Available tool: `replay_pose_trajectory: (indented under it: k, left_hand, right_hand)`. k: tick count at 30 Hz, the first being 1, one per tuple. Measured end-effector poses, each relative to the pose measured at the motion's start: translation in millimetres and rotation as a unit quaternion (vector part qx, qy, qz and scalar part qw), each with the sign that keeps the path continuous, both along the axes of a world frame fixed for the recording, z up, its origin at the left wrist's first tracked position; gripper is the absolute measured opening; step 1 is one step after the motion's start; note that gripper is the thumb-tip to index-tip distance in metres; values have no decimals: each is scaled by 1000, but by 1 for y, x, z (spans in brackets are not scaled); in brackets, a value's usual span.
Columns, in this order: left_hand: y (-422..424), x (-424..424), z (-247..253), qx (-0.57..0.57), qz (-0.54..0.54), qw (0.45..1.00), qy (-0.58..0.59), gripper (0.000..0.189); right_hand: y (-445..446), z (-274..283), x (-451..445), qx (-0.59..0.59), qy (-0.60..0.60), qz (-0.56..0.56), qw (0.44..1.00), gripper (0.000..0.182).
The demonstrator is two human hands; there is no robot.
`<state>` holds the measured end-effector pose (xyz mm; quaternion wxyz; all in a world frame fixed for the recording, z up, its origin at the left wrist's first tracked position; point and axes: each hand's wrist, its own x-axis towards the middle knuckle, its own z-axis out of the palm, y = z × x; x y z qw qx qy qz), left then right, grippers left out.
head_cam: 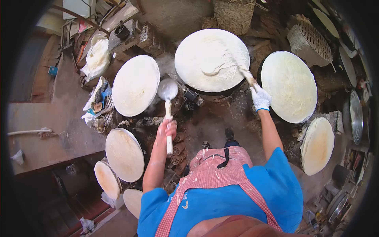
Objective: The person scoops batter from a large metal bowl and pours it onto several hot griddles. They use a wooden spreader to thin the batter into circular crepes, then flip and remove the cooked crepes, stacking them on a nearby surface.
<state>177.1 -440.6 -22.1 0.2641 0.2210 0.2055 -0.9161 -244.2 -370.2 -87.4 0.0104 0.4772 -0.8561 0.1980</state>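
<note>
My bare left hand (167,129) grips the pale handle of a round metal ladle (168,89), whose bowl is between the left griddle and the middle one. A white knit glove covers my right hand (260,97), closed on a batter-coated spreader (248,75). Its far end, blurred, lies on the batter over the middle round griddle (211,60), where a thicker ridge of batter shows. Thin pale batter sheets cover the left griddle (136,86) and the right griddle (289,86).
Round flatbreads lie at the lower left (125,155) and in a stack at the right (317,146). Perforated coal briquettes (176,149) are piled near my left forearm. A basket (311,43) stands upper right, a plastic bag (97,56) upper left, and round metal trays (356,117) far right.
</note>
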Motion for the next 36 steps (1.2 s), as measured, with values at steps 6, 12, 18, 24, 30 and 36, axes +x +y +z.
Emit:
replay_pose_trajectory:
  k: [6, 12, 18, 24, 30, 36]
  left_hand:
    - [-66, -79, 5, -63, -33, 995, -68, 19]
    - [-54, -154, 3, -203, -6, 929, -310, 22]
    - [-47, -142, -13, 16, -68, 996, -63, 18]
    - [58, -53, 4, -67, -55, 993, -78, 15]
    - [87, -47, 16, 116, 20, 989, 89, 25]
    - [143, -26, 24, -1, 162, 985, 54, 10]
  right_hand:
    - [31, 3, 31, 59, 64, 34, 996, 25]
    - [70, -20, 47, 63, 161, -51, 984, 24]
    - [72, -6, 106, -15, 64, 31, 997, 24]
    - [111, 18, 107, -102, 27, 65, 992, 17]
    - [88, 27, 115, -126, -141, 168, 967, 19]
    - [61, 21, 110, 34, -363, 261, 894, 29]
